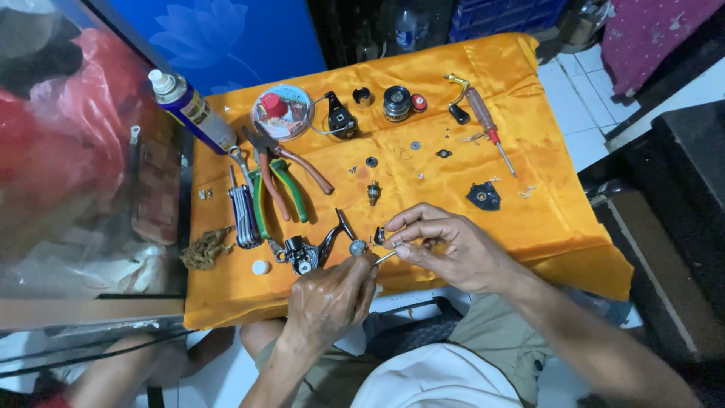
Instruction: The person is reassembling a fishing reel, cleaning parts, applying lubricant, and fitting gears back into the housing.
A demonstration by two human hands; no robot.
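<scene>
Orange satin cloth (544, 227) covers the small counter, tiled floor (581, 98) to the right, blue panel (226, 38) behind. Nearest the camera: person's knees in khaki, white shirt edge at bottom.

Left hand (328, 298) curled, fingertips pinching a small round silver part (357, 247) at the counter's near edge. Right hand (445, 245) curled too, thumb and forefinger pinching a thin metal pin (385, 257) whose tip meets the silver part; both hands nearly touching each other, just above the cloth.

Just left of the hands: stripped reel body (302, 253) with black handle arm, lying on the cloth. White round cap (260, 267) beside it, clump of brownish debris (205, 248) further left.

Mid counter: folding hex key set (243, 215), green-handled pliers (276, 193), red-handled pliers (298, 168) crossing them. Small brass pinion (373, 192), black side plate (483, 196), scattered washers and screws (414, 145), too small to sort.

Far side: spray can (192, 109) lying tilted at left corner. Round clear tub (282, 112), lid off or see-through, red cap-like item inside, other contents unclear. Black bail piece (340, 119), small black ring (362, 95), spool (396, 103), red knob (418, 102) touching it. Gold crank handle (455, 89), screwdriver (487, 125) with clear brown grip beside it.

Left of counter: glass case (75, 151) holding red plastic bags. Bottles (405, 26) on floor behind, blurry.
</scene>
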